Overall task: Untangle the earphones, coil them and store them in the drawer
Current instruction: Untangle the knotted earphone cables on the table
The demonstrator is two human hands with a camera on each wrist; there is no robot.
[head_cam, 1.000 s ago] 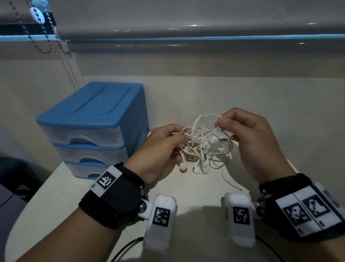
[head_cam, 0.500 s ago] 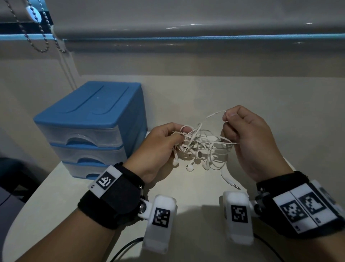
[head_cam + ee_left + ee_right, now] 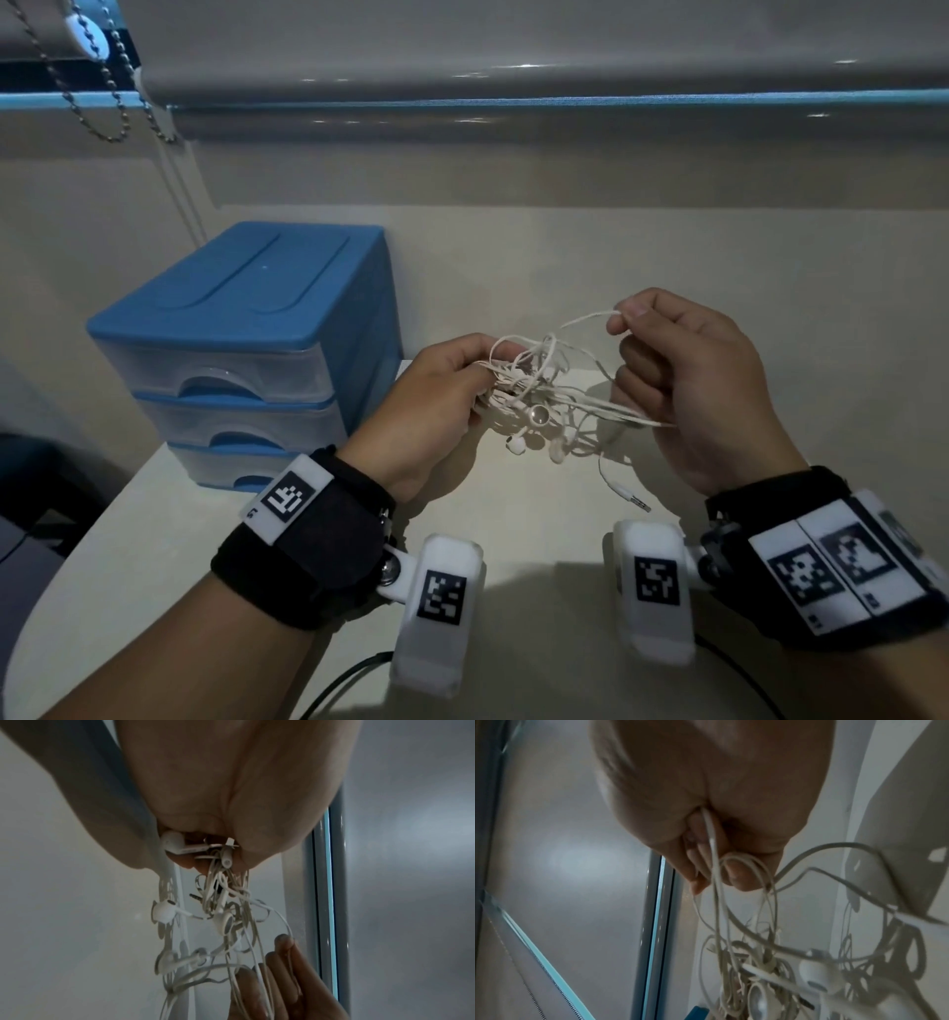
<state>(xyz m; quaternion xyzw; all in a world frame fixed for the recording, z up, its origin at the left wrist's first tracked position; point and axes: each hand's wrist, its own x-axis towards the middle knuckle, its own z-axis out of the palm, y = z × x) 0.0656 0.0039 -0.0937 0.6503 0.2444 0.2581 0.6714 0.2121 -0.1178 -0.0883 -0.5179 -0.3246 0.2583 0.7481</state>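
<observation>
Earphones: I am seeing the earphones (image 3: 539, 398) hanging as a knotted clump of thin, glossy white cord between the two hands, above the tabletop (image 3: 513, 519); smooth rounded buds are dangling under it and the metal-tipped plug (image 3: 634, 501) is trailing lowest.
Left hand: my view is showing the left hand (image 3: 436, 406) curling its fingers round the thick side of the knot; from the left wrist, one bud and several cord loops are sitting pressed in the fist.
Right hand: the right hand (image 3: 693, 390) is pinching one strand between thumb and forefinger and holding it up as a taut arc, while other strands are running under its curled lower fingers.
Hands apart: I am reading them as near each other but not touching, joined only by cord.
Drawers: the drawers (image 3: 241, 354) are standing on the tabletop to the left, a boxy blue plastic frame with a moulded top and three cloudy translucent fronts with arched pulls, all pushed in.
Backdrop: a smooth grey roller blind (image 3: 513, 46) and its beaded metal chain (image 3: 102, 103) are hanging behind.
</observation>
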